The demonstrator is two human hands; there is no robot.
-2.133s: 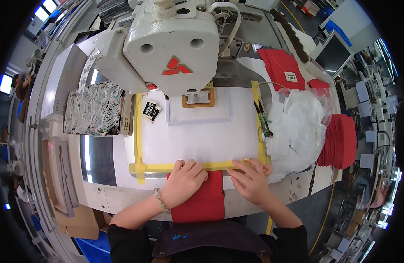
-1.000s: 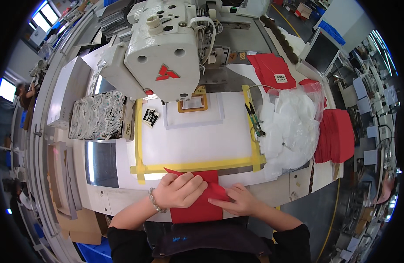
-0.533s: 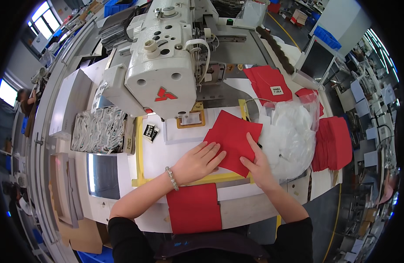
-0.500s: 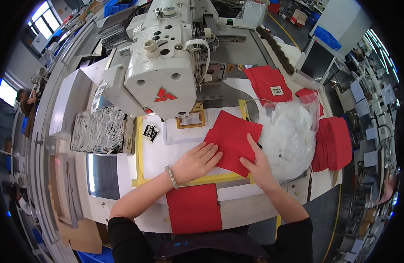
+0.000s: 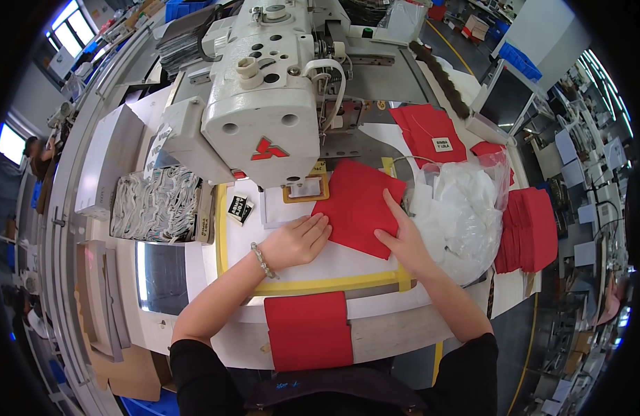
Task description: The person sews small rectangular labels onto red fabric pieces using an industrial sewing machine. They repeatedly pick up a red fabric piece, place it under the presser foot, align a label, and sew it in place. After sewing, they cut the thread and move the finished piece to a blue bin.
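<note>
My right hand (image 5: 403, 239) grips a square red fabric piece (image 5: 354, 208) by its right side, thumb on top, tilted over the white board. My left hand (image 5: 295, 243) lies at the lower-left corner of that fabric, fingers fairly straight and together, thumb hidden. The white board (image 5: 257, 263) has a yellow-taped border. Under the machine head (image 5: 257, 125), a small yellow frame (image 5: 295, 195) and clear template (image 5: 271, 211) are partly covered by the fabric. Small black-and-white labels (image 5: 240, 208) sit to their left. More red fabric (image 5: 306, 333) lies at the front edge.
A box of bundled strips (image 5: 153, 204) and a long white box (image 5: 108, 159) stand at left. A bag of white pieces (image 5: 451, 222), red stacks (image 5: 528, 229) (image 5: 424, 128) and a monitor (image 5: 504, 93) are at right. A co-worker (image 5: 39, 159) is at far left.
A red piece has been lifted from the front edge onto the board. Over the last half second both hands and that piece have moved slightly farther toward the machine head.
</note>
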